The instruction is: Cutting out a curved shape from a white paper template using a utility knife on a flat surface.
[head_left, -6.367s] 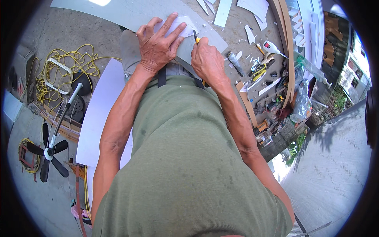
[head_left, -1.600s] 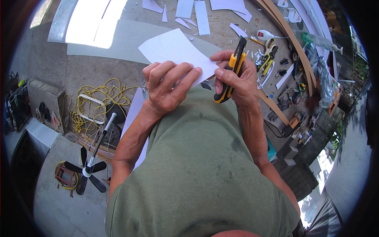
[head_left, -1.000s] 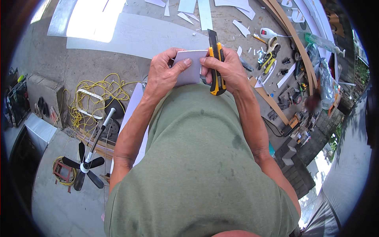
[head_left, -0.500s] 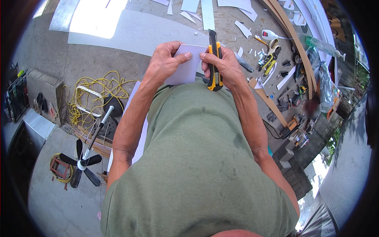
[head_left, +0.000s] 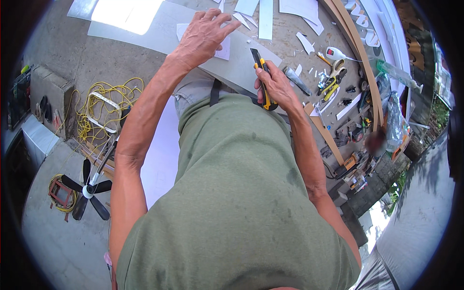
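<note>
My left hand (head_left: pixel 204 38) is stretched forward with its fingers apart, holding nothing. Under it a small white sheet piece (head_left: pixel 224 51) lies on the large grey sheet (head_left: pixel 159 38), partly hidden by the hand. My right hand (head_left: pixel 279 86) is wrapped round a yellow and black utility knife (head_left: pixel 263 64), close in front of my waist. The knife's dark blade end points up and away from me. To the right of that hand lies a dark, tube-like object (head_left: pixel 297 80).
White offcuts (head_left: pixel 266 19) lie at the far side. Yellow-handled scissors (head_left: pixel 333 77) and other tools lie to the right, beside a long curved brown strip (head_left: pixel 360 46). At left are a tangled yellow cord (head_left: pixel 99 108) and a black-bladed fan (head_left: pixel 87 190).
My left hand has let go of the white piece and moved forward; the piece now lies on the grey sheet. My right hand, still holding the knife, has shifted slightly right and nearer.
</note>
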A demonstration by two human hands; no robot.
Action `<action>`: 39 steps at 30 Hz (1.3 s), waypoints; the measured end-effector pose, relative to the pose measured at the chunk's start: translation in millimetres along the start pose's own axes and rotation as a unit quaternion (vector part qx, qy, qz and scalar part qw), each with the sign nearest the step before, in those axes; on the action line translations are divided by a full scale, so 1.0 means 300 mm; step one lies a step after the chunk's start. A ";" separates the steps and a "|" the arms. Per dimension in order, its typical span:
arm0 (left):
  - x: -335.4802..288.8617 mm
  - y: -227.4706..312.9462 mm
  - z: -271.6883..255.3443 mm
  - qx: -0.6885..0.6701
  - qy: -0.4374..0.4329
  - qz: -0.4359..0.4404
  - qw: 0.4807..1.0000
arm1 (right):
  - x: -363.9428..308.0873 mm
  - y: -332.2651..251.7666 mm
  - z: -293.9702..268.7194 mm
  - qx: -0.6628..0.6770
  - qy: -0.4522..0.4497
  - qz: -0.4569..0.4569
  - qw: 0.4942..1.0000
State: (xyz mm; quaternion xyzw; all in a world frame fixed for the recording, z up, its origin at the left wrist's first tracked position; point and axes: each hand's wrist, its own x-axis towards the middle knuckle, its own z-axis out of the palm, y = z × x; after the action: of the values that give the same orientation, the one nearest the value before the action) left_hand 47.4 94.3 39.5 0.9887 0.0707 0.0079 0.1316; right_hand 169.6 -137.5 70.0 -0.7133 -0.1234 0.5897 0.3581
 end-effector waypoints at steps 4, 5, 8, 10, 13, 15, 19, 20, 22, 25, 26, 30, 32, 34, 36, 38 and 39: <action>-0.142 0.011 0.065 -0.061 0.074 -0.124 0.988 | 0.037 -0.020 0.016 -0.189 0.002 -0.015 0.982; -0.167 0.016 0.087 -0.061 0.087 -0.142 0.984 | 0.048 -0.029 0.025 -0.220 -0.006 -0.018 0.975; -0.203 0.024 0.149 -0.058 0.103 -0.164 0.979 | 0.094 -0.037 0.046 -0.415 0.034 -0.115 0.902; -0.210 0.026 0.173 -0.057 0.107 -0.166 0.979 | 0.121 -0.063 0.063 -0.438 0.041 -0.118 0.890; -0.208 0.027 0.181 -0.060 0.126 -0.167 0.976 | 0.156 -0.100 0.072 -0.472 0.049 -0.124 0.871; -0.204 0.027 0.178 -0.081 0.153 -0.153 0.973 | 0.166 -0.111 0.078 -0.485 0.044 -0.127 0.864; -0.208 0.020 0.184 -0.096 0.157 -0.157 0.970 | 0.175 -0.127 0.088 -0.492 0.022 -0.141 0.859; -0.207 0.021 0.183 -0.098 0.159 -0.156 0.970 | 0.177 -0.128 0.090 -0.493 0.023 -0.144 0.858; -0.206 0.022 0.183 -0.100 0.161 -0.158 0.969 | 0.181 -0.126 0.091 -0.500 0.027 -0.142 0.854; -0.206 0.023 0.185 -0.093 0.168 -0.156 0.969 | 0.177 -0.125 0.099 -0.512 0.036 -0.150 0.845; -0.207 0.022 0.187 -0.095 0.170 -0.155 0.968 | 0.174 -0.129 0.104 -0.519 0.040 -0.159 0.839; -0.205 0.027 0.184 -0.105 0.173 -0.157 0.967 | 0.158 -0.158 0.135 -0.530 0.038 -0.151 0.834; -0.192 0.035 0.133 -0.123 0.153 -0.169 0.966 | 0.157 -0.164 0.143 -0.550 0.031 -0.143 0.822; -0.192 0.037 0.123 -0.142 0.132 -0.183 0.964 | 0.161 -0.177 0.153 -0.551 0.030 -0.136 0.823; -0.200 0.029 0.136 -0.121 0.103 -0.179 0.971 | 0.162 -0.183 0.164 -0.552 0.028 -0.130 0.823; -0.195 0.030 0.126 -0.132 0.102 -0.184 0.969 | 0.159 -0.185 0.170 -0.549 0.028 -0.129 0.826; -0.192 0.031 0.120 -0.142 0.102 -0.186 0.967 | 0.157 -0.190 0.172 -0.550 0.027 -0.128 0.825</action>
State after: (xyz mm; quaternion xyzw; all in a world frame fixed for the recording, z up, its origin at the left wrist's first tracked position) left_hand -7.2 67.9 7.5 0.9233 0.2649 0.0937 0.2619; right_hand 148.6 -49.9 69.4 -0.7854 -0.5073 0.3541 -0.0181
